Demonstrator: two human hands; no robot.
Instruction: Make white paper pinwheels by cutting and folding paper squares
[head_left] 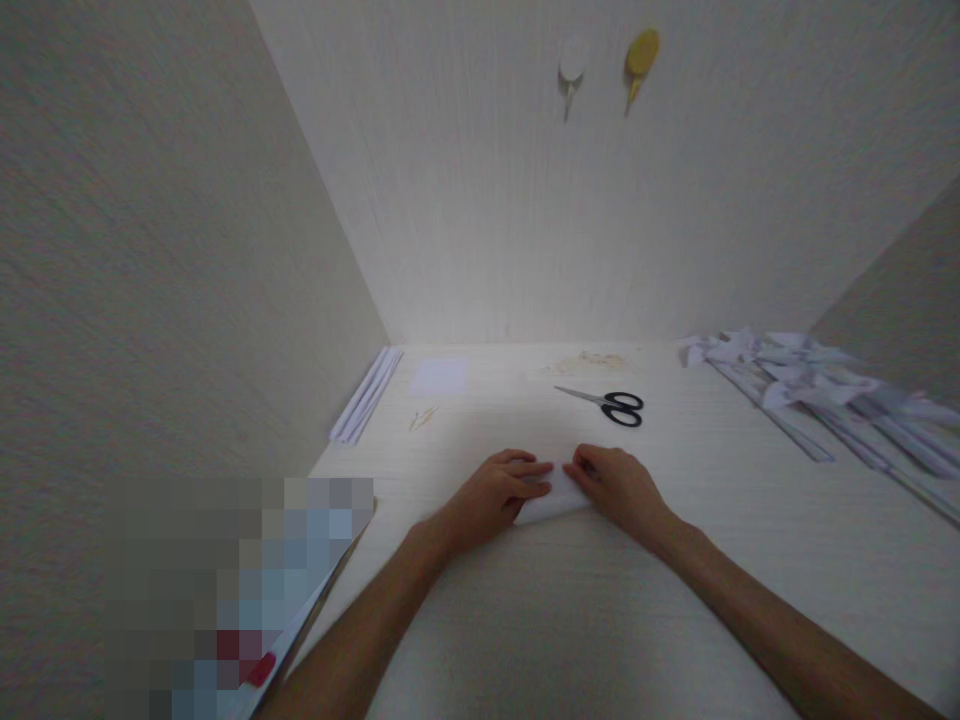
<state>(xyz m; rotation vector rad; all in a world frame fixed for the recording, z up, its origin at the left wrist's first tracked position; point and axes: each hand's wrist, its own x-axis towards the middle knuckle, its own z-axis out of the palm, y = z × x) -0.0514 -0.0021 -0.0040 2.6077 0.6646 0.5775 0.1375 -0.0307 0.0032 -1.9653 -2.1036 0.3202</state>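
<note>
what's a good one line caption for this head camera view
Both hands, left hand and right hand, press a folded white paper on the desk, scissors lying beyond.

Dim, soft picture with one bright pool low on the back wall.

Light falls from above onto the tabletop (525,620) beyond the scissors (609,405), washing out the wall's foot there (mild glare, no hard shadows). Away from the scissors, both side walls sink into grey murk. Wide-angle bending splays the edges; a pixelated block masks the lower left corner; fine detail is soft throughout.
</note>
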